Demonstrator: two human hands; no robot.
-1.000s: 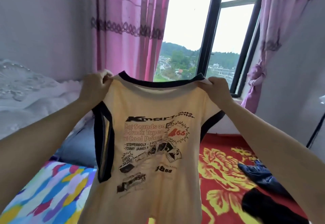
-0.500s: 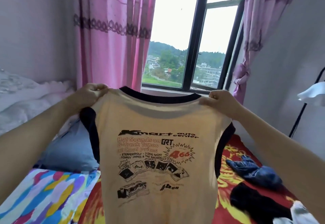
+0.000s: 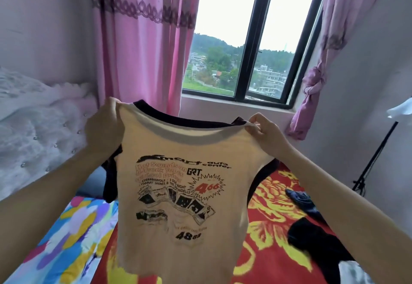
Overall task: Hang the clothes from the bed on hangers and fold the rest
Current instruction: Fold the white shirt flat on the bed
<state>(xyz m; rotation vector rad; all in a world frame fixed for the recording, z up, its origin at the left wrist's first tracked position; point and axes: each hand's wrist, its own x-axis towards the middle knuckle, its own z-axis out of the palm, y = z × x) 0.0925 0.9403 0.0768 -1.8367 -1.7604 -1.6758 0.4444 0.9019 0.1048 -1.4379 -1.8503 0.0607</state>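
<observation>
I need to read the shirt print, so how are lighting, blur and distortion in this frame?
Head view: the black-framed window backlights the cream black-trimmed T-shirt, sky blown out, print legible; left hand slightly motion-smeared, right hand sharper; wide-angle lens slants the window's frame; black garment on the red floral bedspread lacks detail.

Cream printed T-shirt (image 3: 185, 194), dark-trimmed, upright above the bed (image 3: 278, 250)

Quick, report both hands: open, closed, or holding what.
Left hand: closed, gripping the left shoulder of the cream printed T-shirt.
Right hand: closed, pinching the shirt's right shoulder.
</observation>
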